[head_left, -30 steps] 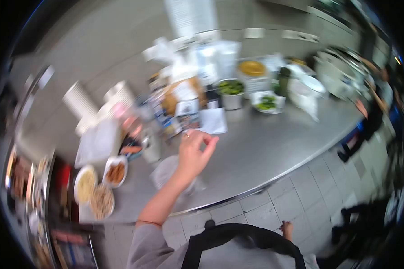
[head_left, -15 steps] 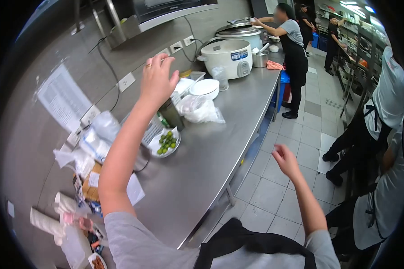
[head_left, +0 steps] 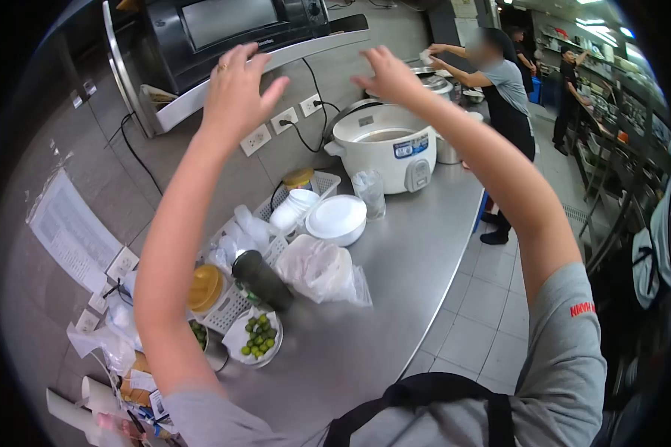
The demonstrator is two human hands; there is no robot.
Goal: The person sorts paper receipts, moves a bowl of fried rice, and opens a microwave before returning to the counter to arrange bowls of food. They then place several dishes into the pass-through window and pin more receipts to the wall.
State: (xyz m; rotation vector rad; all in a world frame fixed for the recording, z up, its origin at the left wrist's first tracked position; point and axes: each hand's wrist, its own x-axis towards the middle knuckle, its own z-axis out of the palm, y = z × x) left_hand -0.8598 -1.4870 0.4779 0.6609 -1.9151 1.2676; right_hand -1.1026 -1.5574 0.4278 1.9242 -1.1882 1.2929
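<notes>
Both arms are raised in front of me. My left hand (head_left: 237,97), with a ring on one finger, has its fingers spread and empty; it overlaps the lower edge of the shelf (head_left: 306,49) that bears a black oven (head_left: 235,26). My right hand (head_left: 388,78) is also raised, fingers apart with nothing in them, in front of the wall and above the large white rice cooker (head_left: 384,160). The cooker stands lidless on the steel counter (head_left: 350,343), partly hidden by my right forearm.
On the counter stand a bowl of small green limes (head_left: 259,337), a dark bottle (head_left: 261,279), a plastic bag (head_left: 317,268), a lidded white tub (head_left: 337,216) and a clear cup (head_left: 369,195). A person in a black apron (head_left: 503,112) works at the far end. Tiled floor (head_left: 462,313) lies right.
My right hand has risen from beside the counter to above the rice cooker. My left hand stays raised with fingers spread more. The view has tilted up, showing more of the oven.
</notes>
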